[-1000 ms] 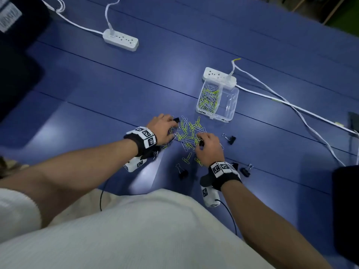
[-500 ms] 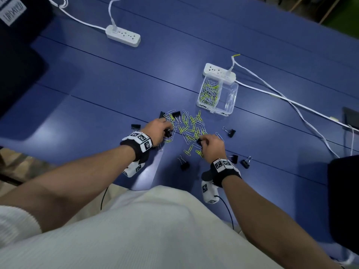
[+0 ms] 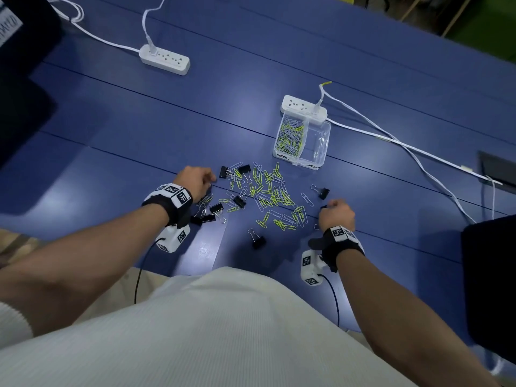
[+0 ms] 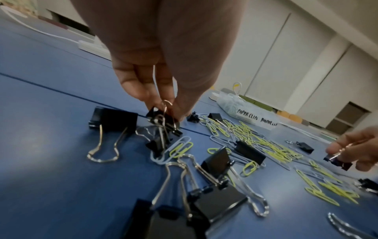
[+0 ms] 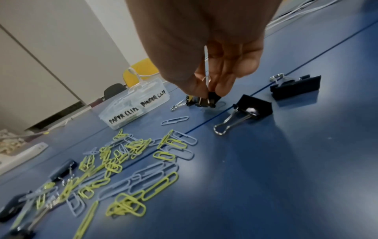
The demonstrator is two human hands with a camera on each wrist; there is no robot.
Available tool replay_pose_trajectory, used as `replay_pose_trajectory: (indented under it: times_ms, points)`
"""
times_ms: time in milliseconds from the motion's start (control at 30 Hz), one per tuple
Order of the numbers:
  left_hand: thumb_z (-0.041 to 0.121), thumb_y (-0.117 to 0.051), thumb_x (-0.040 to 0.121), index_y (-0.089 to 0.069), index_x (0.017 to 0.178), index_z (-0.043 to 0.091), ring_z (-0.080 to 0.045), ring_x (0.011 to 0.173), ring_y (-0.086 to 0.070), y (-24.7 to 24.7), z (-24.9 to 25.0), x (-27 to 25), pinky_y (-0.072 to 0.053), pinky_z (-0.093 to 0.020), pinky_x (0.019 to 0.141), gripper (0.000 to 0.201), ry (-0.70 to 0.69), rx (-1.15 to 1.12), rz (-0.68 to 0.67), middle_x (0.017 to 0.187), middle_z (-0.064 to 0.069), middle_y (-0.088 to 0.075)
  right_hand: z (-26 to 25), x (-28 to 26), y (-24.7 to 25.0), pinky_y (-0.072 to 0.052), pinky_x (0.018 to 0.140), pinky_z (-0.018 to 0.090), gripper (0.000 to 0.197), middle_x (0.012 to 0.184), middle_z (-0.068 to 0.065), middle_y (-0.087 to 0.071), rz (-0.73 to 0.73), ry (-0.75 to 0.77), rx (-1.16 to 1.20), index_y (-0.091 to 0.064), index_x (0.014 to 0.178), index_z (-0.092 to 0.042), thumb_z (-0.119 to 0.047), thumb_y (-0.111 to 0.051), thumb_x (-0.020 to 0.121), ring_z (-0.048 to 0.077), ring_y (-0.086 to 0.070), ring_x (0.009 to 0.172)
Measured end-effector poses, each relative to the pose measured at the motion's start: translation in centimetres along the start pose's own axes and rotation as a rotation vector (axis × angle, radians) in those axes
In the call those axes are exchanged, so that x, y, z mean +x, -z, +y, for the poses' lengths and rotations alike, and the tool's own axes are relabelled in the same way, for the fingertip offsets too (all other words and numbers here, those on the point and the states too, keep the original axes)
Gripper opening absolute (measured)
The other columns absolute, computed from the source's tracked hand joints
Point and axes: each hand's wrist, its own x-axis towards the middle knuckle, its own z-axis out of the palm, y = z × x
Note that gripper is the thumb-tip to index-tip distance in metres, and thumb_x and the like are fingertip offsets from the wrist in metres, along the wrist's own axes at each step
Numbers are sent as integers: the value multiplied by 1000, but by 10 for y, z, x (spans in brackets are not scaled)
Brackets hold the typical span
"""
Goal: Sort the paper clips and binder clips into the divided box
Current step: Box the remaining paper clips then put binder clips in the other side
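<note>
The setting presents as an office or meeting room used for recording. A long blue table (image 3: 251,79) built of joined panels carries 2 white power strips (image 3: 165,59) with white cables (image 3: 405,143) trailing across it. Plain pale wall panels (image 4: 306,40) stand behind. A yellow chair (image 5: 141,69) sits beyond the table. Stationery lies on the surface: paper clips (image 3: 268,196) and a clear hand-labelled box (image 3: 303,141).

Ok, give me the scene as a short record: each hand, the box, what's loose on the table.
left hand: pinches a small black binder clip
right hand: pinches another black binder clip
clear plastic divided box: paper clips in left compartment; right one looks empty
blue table: yellow and pale paper clips, loose black binder clips
</note>
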Motion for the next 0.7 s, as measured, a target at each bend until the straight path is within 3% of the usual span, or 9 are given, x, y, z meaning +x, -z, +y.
replay_pose_trajectory:
  times_ms: [100, 167, 267, 367, 500, 700]
  points:
    - [16, -58, 82, -69, 103, 24, -29, 106, -57, -2, 7, 2, -40, -36, 92, 24, -30, 224, 42, 105, -1, -69, 3, -2, -5, -37, 96, 42, 31, 118, 14, -57, 22, 52, -177, -62, 109, -18, -11, -54, 80, 35, -53, 109]
    - [26, -58, 81, -66, 103, 25, -28, 106, -53, -6, 15, 1, -35, -37, 89, 24, -108, 297, 81, 104, -1, -66, 0, -6, -10, -30, 93, 41, 37, 119, 13, -53, 83, 163, -259, -62, 113, -17, -12, -55, 77, 34, -46, 112]
    - [44, -59, 82, -60, 108, 26, -23, 103, -57, -21, 32, -3, -36, -35, 86, 31, -277, 314, -34, 104, 2, -63, -11, -15, -22, -35, 87, 41, 38, 110, 12, -57, 100, 437, -225, -66, 108, -16, -19, -56, 72, 34, -50, 105]
    - [50, -64, 78, -56, 112, 24, -21, 104, -56, -37, 46, -7, -37, -34, 88, 43, -358, 365, -130, 108, 2, -60, -20, -25, -35, -44, 86, 42, 47, 114, 10, -58, -19, 655, -188, -65, 115, -17, -34, -58, 71, 33, -51, 108]
    - [43, -62, 84, -56, 114, 23, -22, 108, -55, -48, 53, -8, -33, -34, 91, 36, -379, 401, -134, 112, 1, -59, -26, -36, -50, -36, 103, 43, 67, 140, 13, -43, -227, 709, -337, -47, 138, -18, -43, -65, 78, 31, -37, 130]
    - [43, -55, 91, -61, 102, 22, -21, 100, -57, -45, 49, -11, -31, -33, 89, 25, -467, 307, -55, 100, 3, -64, -32, -47, -57, -35, 103, 44, 61, 141, 12, -43, -219, 728, -404, -43, 141, -19, -37, -60, 85, 31, -34, 131]
